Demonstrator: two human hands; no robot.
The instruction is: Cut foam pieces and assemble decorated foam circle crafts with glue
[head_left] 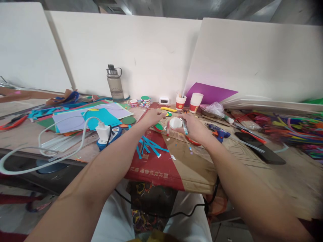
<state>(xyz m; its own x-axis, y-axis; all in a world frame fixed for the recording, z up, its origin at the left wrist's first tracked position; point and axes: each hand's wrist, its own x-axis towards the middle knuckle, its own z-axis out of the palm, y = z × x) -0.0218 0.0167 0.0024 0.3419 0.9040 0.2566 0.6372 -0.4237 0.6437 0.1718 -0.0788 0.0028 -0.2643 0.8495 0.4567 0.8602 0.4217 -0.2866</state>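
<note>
My left hand (154, 117) is stretched over the table with its fingers extended, close to a small green and yellow paper piece (168, 114). My right hand (192, 126) curves beside a white round piece (175, 123), thumb and fingers apart at its right edge. Whether they touch it, I cannot tell. In the gap of that hand shows a slim silver-blue tube (184, 126); a firm grip on it is not visible. Below the hands lie cut blue paper strips (151, 145) and an orange-red curved handle (193, 141).
Coloured paper sheets (72, 122), a white plug (103, 131) and its cable lie left. Behind stand a water bottle (115, 84), a small clock (164, 100) and paper cups (195, 102). A blue glue gun (220, 132), a black phone (261, 148) and pipe cleaners (290, 122) lie right.
</note>
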